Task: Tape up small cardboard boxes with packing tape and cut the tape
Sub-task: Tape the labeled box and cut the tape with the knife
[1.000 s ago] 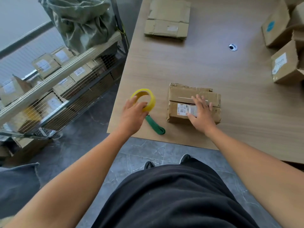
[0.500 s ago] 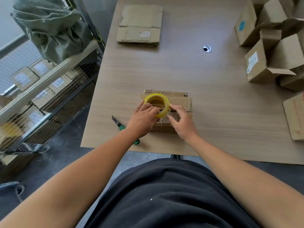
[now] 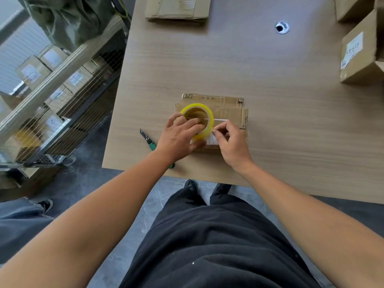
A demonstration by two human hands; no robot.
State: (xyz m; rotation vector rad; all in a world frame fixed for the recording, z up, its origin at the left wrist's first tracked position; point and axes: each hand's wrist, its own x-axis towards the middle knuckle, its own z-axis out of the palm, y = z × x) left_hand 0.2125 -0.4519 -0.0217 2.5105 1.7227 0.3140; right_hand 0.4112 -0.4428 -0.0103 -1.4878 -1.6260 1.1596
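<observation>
A person's left hand (image 3: 178, 140) grips a roll of yellow packing tape (image 3: 210, 121) - fingers (image 3: 193, 122) curled through its core, thumb under the rim - and holds it on its edge over a small brown cardboard box (image 3: 228, 107), which lies flaps-closed on the pale wood-grain table (image 3: 280, 125) near the table's 6 o'clock edge. At the roll's 4 o'clock side the right hand (image 3: 233, 147) pinches the tape's outer layer between thumb and curled forefinger; whether a loose end has lifted cannot be told. A white label on the box shows between the 2 hands.

A green-handled utility knife (image 3: 148, 139) lies on the table at 8 o'clock from the box, blade out, partly under the left forearm. A flattened cardboard carton (image 3: 177, 7) sits at 12 o'clock and a stack of open brown boxes (image 3: 359, 57) at 2 o'clock, with a round metal cable grommet (image 3: 282, 27) between them. Off the table at 9 o'clock stands a wire-mesh shelf rack (image 3: 62, 80) of labelled parcels.
</observation>
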